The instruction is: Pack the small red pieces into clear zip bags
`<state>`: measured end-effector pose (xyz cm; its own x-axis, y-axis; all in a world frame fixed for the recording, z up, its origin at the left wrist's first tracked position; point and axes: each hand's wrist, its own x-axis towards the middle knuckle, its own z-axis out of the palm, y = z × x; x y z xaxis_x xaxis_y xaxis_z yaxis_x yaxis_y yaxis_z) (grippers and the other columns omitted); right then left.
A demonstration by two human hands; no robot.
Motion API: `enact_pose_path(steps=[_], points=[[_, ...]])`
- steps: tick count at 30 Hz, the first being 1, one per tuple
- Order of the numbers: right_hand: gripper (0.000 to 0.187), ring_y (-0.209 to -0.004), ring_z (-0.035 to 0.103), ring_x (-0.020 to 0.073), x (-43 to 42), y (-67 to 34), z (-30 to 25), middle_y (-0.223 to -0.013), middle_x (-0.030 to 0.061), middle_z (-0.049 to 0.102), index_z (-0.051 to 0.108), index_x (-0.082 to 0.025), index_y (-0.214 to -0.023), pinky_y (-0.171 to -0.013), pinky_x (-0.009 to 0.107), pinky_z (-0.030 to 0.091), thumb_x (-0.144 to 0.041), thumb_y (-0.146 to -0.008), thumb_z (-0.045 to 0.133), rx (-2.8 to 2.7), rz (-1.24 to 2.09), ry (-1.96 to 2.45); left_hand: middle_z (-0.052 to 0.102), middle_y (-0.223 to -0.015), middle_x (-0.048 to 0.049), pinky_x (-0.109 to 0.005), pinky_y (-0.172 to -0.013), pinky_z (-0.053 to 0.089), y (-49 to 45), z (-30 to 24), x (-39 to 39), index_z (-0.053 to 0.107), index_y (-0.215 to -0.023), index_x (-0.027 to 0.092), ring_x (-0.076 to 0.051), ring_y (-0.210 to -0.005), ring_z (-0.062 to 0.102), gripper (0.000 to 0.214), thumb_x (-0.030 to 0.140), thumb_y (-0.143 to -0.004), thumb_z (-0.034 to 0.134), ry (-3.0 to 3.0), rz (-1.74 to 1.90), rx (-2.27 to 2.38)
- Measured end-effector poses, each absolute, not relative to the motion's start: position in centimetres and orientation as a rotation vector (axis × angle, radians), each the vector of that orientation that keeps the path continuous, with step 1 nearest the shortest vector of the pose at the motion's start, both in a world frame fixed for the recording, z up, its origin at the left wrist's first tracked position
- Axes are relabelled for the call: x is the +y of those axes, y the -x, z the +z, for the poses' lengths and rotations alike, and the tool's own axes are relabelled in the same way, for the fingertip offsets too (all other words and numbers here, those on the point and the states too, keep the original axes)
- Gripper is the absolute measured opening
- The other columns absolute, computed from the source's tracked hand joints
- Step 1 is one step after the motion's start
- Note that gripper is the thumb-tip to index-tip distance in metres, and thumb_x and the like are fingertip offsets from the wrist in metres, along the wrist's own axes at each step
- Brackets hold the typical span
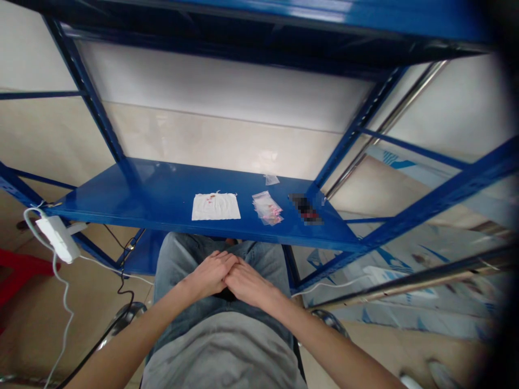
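My left hand and my right hand rest together on my lap, in front of the blue shelf. Their fingers are folded in and pressed against each other, and no object shows in either. On the shelf beyond them lies a flat white cloth pouch with a few small pink pieces near its top edge. Right of the pouch is a small overlapping pile of clear zip bags with pink bits inside. Another clear plastic bag lies behind that pile.
A blurred-out dark item lies on the right of the blue shelf. An upper blue shelf hangs overhead. A white power strip with cables is at the left end. A red stool stands at far left.
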<state>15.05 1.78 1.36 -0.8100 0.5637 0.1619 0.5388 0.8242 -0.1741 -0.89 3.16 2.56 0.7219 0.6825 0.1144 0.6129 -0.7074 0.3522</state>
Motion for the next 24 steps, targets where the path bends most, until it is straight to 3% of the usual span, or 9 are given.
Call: enact_pose_path(steps=[7, 13, 17, 21, 24], points=[[0.01, -0.095, 0.062, 0.023, 3.0, -14.8, 5.2, -0.092, 0.0111, 0.071, 0.068, -0.013, -0.087, -0.092, 0.037, 0.044, -0.013, -0.085, 0.059, -2.884, 0.12, 0.774, 0.064, -0.086, -0.0069, -0.034, -0.077, 0.042, 1.8, 3.0, 4.1, 0.055, -0.09, 0.019, -0.024, -0.083, 0.059, 0.021, 0.01, -0.071, 0.053, -2.499, 0.585, 1.145], [0.015, -0.095, 0.061, 0.0196, 7.2, -13.4, 9.7, -0.095, 0.0078, 0.07, 0.067, -0.018, -0.096, -0.087, 0.034, 0.044, -0.022, -0.093, 0.053, -2.704, 0.132, 0.567, 0.064, -0.074, -0.0006, -0.025, -0.064, 0.04, 4.3, 3.8, 7.0, 0.057, -0.08, 0.018, -0.016, -0.069, 0.058, 0.009, 0.015, -0.072, 0.058, -1.958, 1.062, 1.193], [0.021, -0.088, 0.062, 0.018, 13.9, -11.9, 9.7, -0.093, 0.0072, 0.07, 0.07, -0.018, -0.096, -0.082, 0.03, 0.044, -0.023, -0.095, 0.049, -2.304, 0.239, 0.817, 0.066, -0.072, -0.0021, -0.026, -0.067, 0.044, 4.9, 3.7, 8.9, 0.063, -0.075, 0.016, -0.016, -0.068, 0.059, 0.011, 0.027, -0.074, 0.066, -1.582, 1.308, 1.162], [0.016, -0.078, 0.062, 0.0162, 20.6, -10.4, 7.9, -0.089, 0.0069, 0.071, 0.071, -0.015, -0.089, -0.074, 0.026, 0.044, -0.024, -0.089, 0.059, -2.109, 0.338, 1.141, 0.067, -0.065, -0.0039, -0.026, -0.065, 0.046, 4.7, 3.5, 9.3, 0.065, -0.071, 0.015, -0.017, -0.065, 0.062, 0.021, 0.033, -0.069, 0.074, -1.286, 1.329, 1.118], [0.013, -0.079, 0.062, 0.0157, 23.1, -9.4, 6.5, -0.087, 0.0065, 0.072, 0.071, -0.015, -0.085, -0.073, 0.024, 0.042, -0.024, -0.086, 0.064, -2.139, 0.374, 1.245, 0.07, -0.069, -0.006, -0.026, -0.063, 0.048, 4.6, 3.6, 9.0, 0.067, -0.079, 0.013, -0.016, -0.065, 0.064, 0.027, 0.038, -0.071, 0.074, -1.103, 1.278, 1.046]])
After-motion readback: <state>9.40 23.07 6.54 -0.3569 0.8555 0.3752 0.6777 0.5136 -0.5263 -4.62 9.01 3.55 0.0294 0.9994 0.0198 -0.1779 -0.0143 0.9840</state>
